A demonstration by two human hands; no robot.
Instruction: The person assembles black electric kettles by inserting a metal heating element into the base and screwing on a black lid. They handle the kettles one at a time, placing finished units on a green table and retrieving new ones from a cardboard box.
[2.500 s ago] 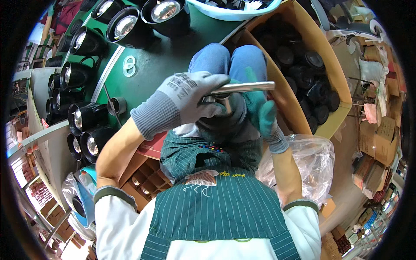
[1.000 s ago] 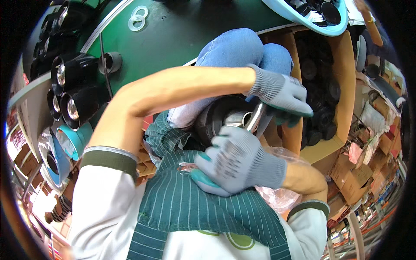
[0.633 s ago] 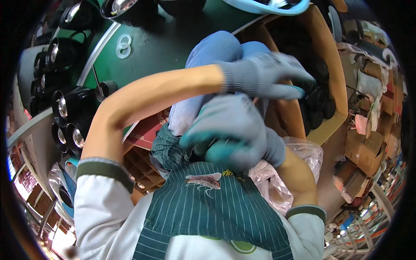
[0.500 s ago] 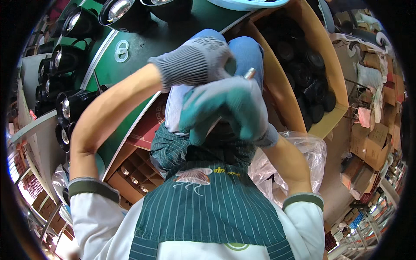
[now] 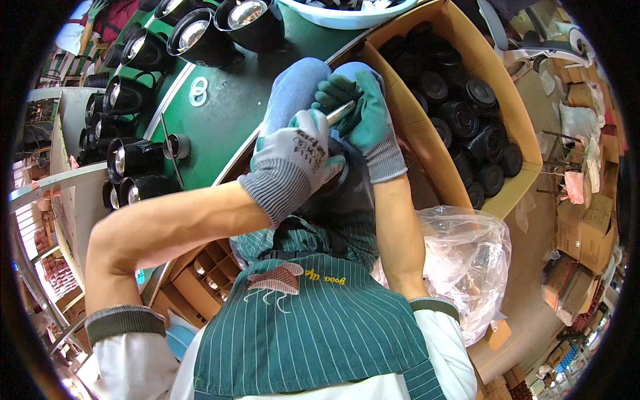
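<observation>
My left hand (image 5: 293, 157), in a grey knit glove with a green palm, is closed round a slim silver metal rod (image 5: 341, 113). The rod slants up to the right, and its far end reaches the palm side of my right hand (image 5: 363, 110). That hand wears the same kind of glove, with its fingers curled into a cup. Whether anything small lies in it is hidden. Below both hands, a black round-rimmed part (image 5: 339, 183) rests on my lap against the striped green apron (image 5: 313, 327); my left hand covers much of it.
Several black lamp housings with shiny reflectors (image 5: 243, 17) stand on the green table (image 5: 227, 120), with two white rings (image 5: 198, 91). A cardboard box (image 5: 520, 133) of black round parts is at right, clear plastic (image 5: 467, 267) below it. A pale blue basin (image 5: 347, 15) is at the top.
My right hand has moved up and right from over my lap and turned its palm into view. My left hand has come lower and now grips the rod. The view has shifted slightly.
</observation>
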